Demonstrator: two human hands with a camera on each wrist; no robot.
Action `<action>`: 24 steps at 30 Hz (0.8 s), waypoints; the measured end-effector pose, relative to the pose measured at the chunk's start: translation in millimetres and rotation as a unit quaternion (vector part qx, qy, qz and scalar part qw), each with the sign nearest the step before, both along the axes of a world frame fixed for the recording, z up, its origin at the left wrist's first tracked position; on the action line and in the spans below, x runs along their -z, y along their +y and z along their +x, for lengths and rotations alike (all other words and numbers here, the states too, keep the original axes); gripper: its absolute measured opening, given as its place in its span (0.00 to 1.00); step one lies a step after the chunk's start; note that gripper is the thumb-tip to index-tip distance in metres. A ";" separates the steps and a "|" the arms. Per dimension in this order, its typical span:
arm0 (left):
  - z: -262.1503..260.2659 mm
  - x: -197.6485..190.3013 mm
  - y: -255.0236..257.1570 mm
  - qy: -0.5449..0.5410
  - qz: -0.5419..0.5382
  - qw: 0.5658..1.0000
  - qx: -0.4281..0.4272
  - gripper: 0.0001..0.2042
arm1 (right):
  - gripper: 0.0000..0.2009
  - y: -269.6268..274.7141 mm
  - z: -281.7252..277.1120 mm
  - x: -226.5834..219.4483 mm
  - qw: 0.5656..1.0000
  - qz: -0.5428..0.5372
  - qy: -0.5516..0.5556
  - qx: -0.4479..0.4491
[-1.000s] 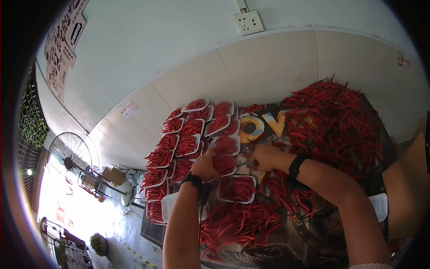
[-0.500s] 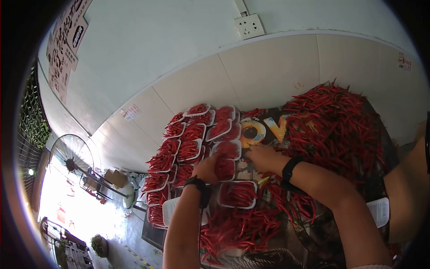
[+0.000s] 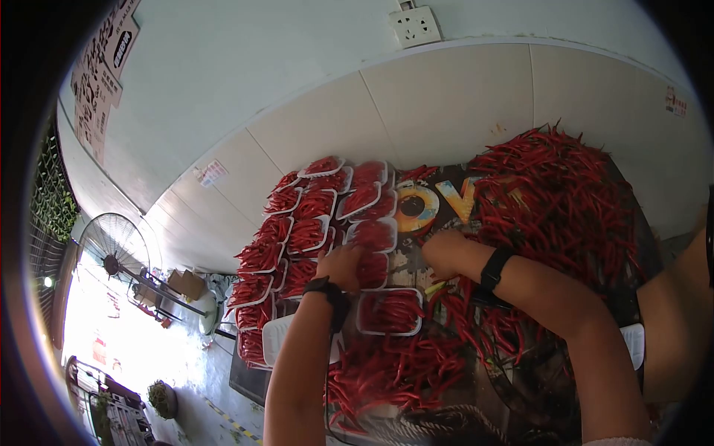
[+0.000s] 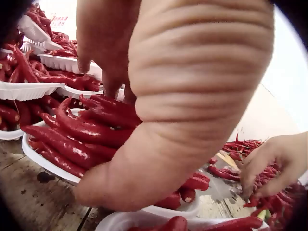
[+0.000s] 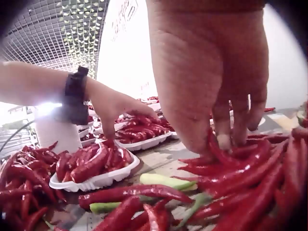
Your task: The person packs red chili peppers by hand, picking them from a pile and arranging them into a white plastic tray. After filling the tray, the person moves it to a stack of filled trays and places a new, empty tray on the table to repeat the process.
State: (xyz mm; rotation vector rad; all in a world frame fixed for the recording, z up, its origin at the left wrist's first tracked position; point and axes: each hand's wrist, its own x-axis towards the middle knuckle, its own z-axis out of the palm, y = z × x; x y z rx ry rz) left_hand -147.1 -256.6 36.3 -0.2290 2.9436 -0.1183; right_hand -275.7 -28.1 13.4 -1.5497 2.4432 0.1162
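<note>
My left hand [image 3: 341, 267] spans a white tray heaped with red chillies, thumb on the near side and fingers across the far side. In the left wrist view the thumb lies by the tray's rim [image 4: 43, 161] and covers part of the chillies [image 4: 79, 149]. My right hand [image 3: 448, 254] points down into loose chillies; in the right wrist view its thumb and fingers close around a red chilli [image 5: 220, 153], their tips partly hidden. Between the hands and nearer the body sits another filled tray [image 3: 390, 311]. A pale green chilli [image 5: 166, 181] lies below my right hand.
Filled trays [image 3: 309, 232] stand in rows and overlap at the left. A large chilli pile [image 3: 558, 201] covers the table's right side, a smaller one [image 3: 401, 372] the front. Empty white trays [image 3: 280, 336] lie beside my left forearm, and rope [image 3: 439, 425] at the front edge.
The head view has shifted slightly. My right hand moved left towards the trays, then back right to the loose chillies. My left hand has stayed at the same tray.
</note>
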 end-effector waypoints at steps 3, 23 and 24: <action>-0.1 -9.5 12.4 -0.025 -0.013 0.999 -0.029 0.35 | 0.13 -0.5 7.4 6.1 0.999 0.004 0.014 -0.028; 73.7 -74.9 66.9 0.362 0.334 0.870 -0.031 0.42 | 0.15 -18.8 10.6 36.5 0.986 -0.034 -0.157 -0.037; 85.9 -74.0 77.3 0.370 0.337 0.866 -0.013 0.41 | 0.15 -15.5 8.1 36.3 0.987 -0.030 -0.154 -0.037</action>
